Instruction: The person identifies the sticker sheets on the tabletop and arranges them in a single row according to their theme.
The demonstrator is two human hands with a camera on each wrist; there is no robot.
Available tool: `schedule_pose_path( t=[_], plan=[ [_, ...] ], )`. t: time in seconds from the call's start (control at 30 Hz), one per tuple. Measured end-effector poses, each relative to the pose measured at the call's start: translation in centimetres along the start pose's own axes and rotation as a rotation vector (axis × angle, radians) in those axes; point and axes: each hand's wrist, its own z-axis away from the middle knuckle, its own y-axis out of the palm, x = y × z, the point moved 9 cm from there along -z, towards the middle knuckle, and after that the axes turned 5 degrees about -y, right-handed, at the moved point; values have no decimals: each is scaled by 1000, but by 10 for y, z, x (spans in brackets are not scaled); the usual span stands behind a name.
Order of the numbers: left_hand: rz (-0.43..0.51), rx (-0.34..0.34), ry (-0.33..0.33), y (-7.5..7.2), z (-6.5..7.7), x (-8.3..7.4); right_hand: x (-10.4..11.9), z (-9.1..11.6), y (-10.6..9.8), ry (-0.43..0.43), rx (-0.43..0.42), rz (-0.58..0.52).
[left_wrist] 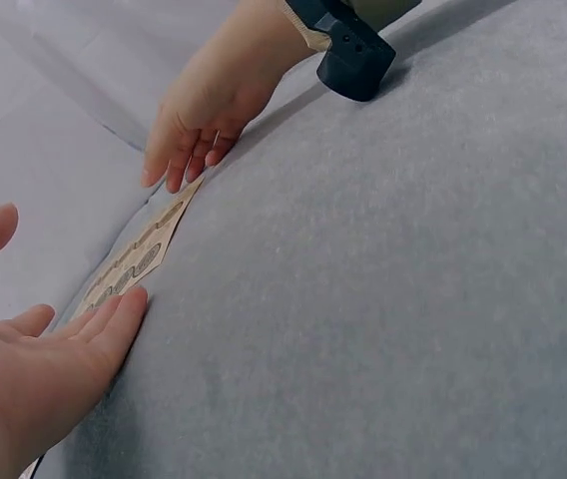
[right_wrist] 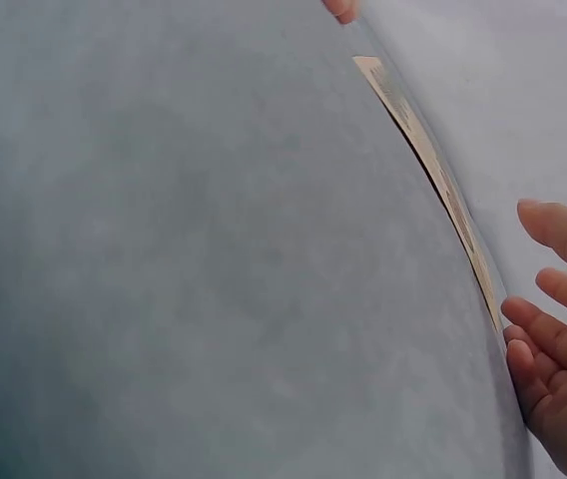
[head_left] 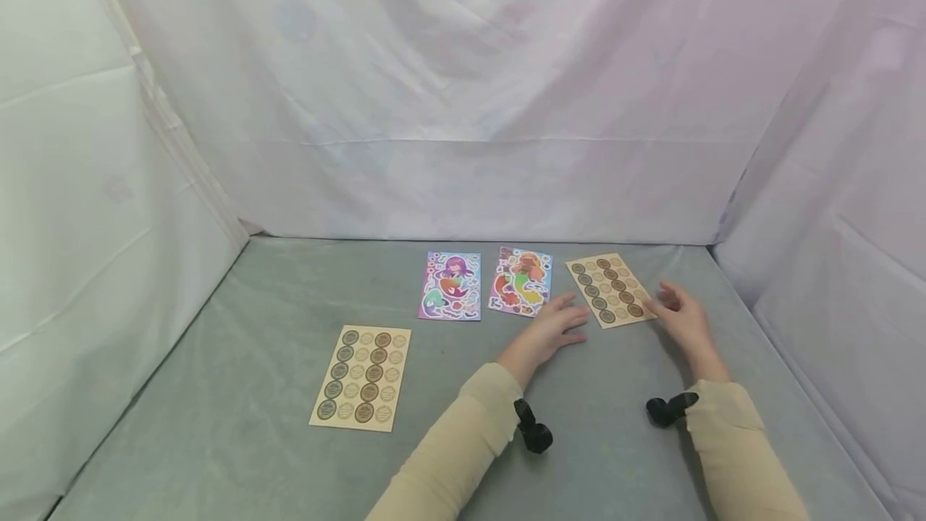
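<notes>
A tan sheet of round stickers [head_left: 610, 289] lies tilted at the back right of the table, between the two hands. The left hand [head_left: 547, 334] hovers off its lower left side, fingers spread, close to the mermaid sticker sheet with the green tail [head_left: 521, 281]. At the tan sheet's lower right corner is the right hand [head_left: 683, 320], its fingers loosely bent and its fingertips right at the edge. In the left wrist view, the left hand [left_wrist: 39, 364] has its palm turned up beside the sheet [left_wrist: 139, 254]. Neither hand grips anything.
Another mermaid sticker sheet with purple hair [head_left: 450, 286] lies further left in the back row. A second tan sheet of round stickers [head_left: 361, 378] lies nearer the front left. White cloth walls [head_left: 463, 183] enclose the grey-green table [head_left: 239, 392] at the back and sides.
</notes>
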Motion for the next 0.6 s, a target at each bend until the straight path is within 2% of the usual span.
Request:
schedule_pose_path(
  t=[0.23, 0.6],
  plan=[
    [53, 18, 7, 4, 0, 2, -4, -1, 2, 10, -6, -4],
    [87, 52, -11, 10, -6, 5, 0, 2, 5, 39, 56, -12]
  ],
)
